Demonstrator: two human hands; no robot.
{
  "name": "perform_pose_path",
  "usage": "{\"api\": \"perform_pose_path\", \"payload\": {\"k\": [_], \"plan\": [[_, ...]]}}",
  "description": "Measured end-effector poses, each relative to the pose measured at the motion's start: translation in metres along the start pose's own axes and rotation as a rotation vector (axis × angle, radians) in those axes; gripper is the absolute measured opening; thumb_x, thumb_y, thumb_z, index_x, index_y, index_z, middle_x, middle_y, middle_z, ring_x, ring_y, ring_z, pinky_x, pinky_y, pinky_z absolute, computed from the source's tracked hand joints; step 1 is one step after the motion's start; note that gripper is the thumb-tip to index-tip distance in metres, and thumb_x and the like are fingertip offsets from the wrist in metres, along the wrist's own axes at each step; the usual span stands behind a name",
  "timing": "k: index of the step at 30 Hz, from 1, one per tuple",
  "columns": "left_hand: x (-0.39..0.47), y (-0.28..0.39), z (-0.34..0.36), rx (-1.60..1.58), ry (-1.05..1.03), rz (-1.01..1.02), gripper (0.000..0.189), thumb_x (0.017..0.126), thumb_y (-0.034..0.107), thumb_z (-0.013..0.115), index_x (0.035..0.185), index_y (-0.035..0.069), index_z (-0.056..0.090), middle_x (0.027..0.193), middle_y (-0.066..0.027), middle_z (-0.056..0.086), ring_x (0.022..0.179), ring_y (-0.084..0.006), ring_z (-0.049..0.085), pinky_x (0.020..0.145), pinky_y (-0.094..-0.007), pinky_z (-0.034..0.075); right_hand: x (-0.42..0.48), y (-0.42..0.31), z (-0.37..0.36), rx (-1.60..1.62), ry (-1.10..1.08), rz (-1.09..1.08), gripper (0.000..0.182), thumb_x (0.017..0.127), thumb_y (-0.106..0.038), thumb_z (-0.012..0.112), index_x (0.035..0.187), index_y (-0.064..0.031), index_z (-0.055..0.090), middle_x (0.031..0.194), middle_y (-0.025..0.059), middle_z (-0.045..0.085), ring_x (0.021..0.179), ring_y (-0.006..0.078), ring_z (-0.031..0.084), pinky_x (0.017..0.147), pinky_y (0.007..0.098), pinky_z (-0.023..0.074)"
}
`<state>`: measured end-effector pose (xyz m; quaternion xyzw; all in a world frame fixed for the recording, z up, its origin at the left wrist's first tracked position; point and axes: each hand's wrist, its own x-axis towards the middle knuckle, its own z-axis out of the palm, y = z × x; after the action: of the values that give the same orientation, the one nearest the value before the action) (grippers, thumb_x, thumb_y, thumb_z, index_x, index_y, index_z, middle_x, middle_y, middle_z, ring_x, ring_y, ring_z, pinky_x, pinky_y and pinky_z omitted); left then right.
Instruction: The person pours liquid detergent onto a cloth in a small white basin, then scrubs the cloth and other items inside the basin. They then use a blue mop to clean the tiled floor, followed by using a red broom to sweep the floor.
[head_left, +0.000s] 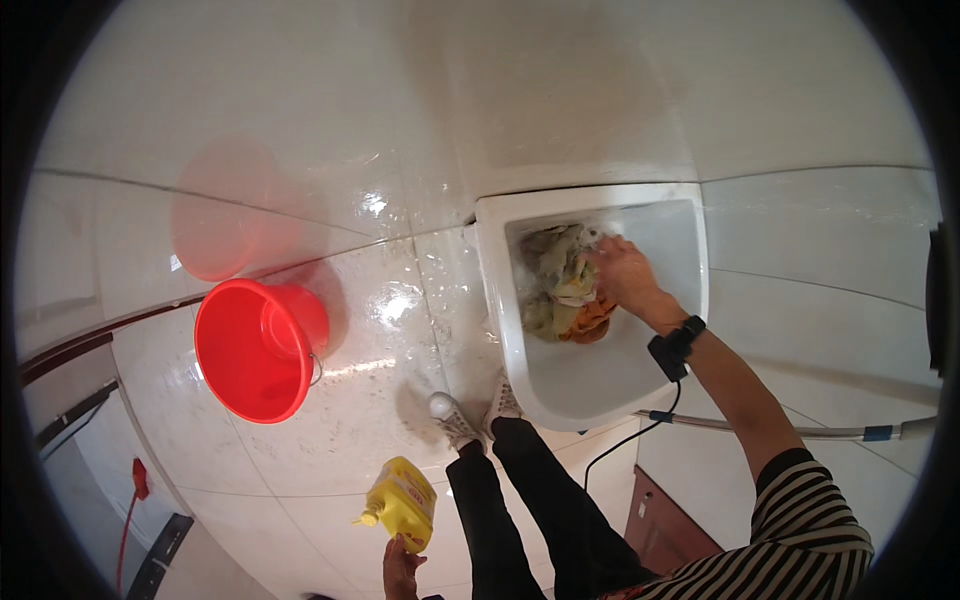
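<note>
My right hand (626, 277) is over a wet bundle of greyish-green cloth (559, 259) in a white sink basin (499, 300); the fingers are blurred and touch or nearly touch the cloth. An orange cloth (589, 322) lies against the bundle's near side. At the lower middle, my left hand (403, 566) holds a yellow plastic pump bottle (403, 502) by its lower end, out over the floor and tilted. A black band with a small box and cable is round my right wrist.
A red plastic bucket (259, 352) with a wire handle stands on the wet tiled floor at the left, by the wall. A metal pole (810, 433) runs right from the basin's near corner. My feet are beside the basin. A red-handled tool (139, 480) is at the far left.
</note>
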<state>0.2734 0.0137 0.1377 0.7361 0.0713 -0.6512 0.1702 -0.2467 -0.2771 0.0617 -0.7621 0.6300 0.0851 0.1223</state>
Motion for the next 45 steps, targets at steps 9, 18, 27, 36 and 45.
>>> {"api": "perform_pose_path", "payload": {"k": [9, 18, 27, 36, 45], "plan": [[0.002, -0.02, -0.029, 0.144, -0.068, 0.033, 0.047, 0.092, 0.028, 0.042, 0.126, -0.003, 0.036, 0.121, -0.0148, 0.044, 0.102, -0.0233, 0.049, 0.079, -0.0338, 0.048, 0.051, -0.035, 0.102, -0.181, -0.194, 0.168, 0.07, 0.06, -0.032, 0.072, 0.121, -0.0118, 0.045, 0.108, 0.0152, 0.05, 0.105, 0.0361, 0.043, 0.087, 0.0484, 0.0359], [-0.009, -0.013, -0.013, 0.031, -0.101, 0.115, 0.048, 0.092, 0.027, 0.039, 0.128, -0.004, 0.032, 0.124, -0.0153, 0.042, 0.104, -0.0261, 0.048, 0.082, -0.0375, 0.045, -0.023, -0.024, 0.094, 0.146, -0.645, 0.22, 0.042, 0.057, -0.023, 0.07, 0.093, -0.0042, 0.062, 0.085, 0.0175, 0.06, 0.086, 0.0338, 0.057, 0.071, 0.0398, 0.0481], [-0.001, -0.014, -0.022, -0.043, -0.209, 0.087, 0.051, 0.091, 0.031, 0.039, 0.129, -0.002, 0.033, 0.124, -0.0143, 0.043, 0.104, -0.0249, 0.048, 0.082, -0.0364, 0.045, -0.081, -0.018, -0.086, 0.617, -0.3, 0.136, 0.043, 0.055, -0.016, 0.072, 0.094, -0.0008, 0.059, 0.086, 0.0145, 0.06, 0.079, 0.029, 0.058, 0.071, 0.0336, 0.0462], [-0.01, -0.005, -0.007, 0.057, -0.298, 0.277, 0.055, 0.09, 0.038, 0.044, 0.127, -0.001, 0.035, 0.121, -0.0133, 0.044, 0.1, -0.0224, 0.049, 0.084, -0.0366, 0.045, -0.062, 0.041, -0.104, 0.16, 0.025, 0.249, 0.045, 0.052, -0.001, 0.069, 0.096, -0.0072, 0.06, 0.1, 0.0094, 0.054, 0.096, 0.0269, 0.051, 0.082, 0.0331, 0.0429], [0.026, -0.042, -0.047, -0.128, -0.084, -0.04, 0.045, 0.087, 0.038, 0.048, 0.118, 0.006, 0.046, 0.108, -0.0057, 0.053, 0.088, -0.017, 0.051, 0.072, -0.0317, 0.046, 0.038, -0.021, 0.029, 0.006, -0.277, -0.033, 0.05, 0.061, -0.022, 0.069, 0.109, -0.0129, 0.058, 0.103, 0.009, 0.051, 0.107, 0.0288, 0.042, 0.091, 0.0356, 0.033]]}}
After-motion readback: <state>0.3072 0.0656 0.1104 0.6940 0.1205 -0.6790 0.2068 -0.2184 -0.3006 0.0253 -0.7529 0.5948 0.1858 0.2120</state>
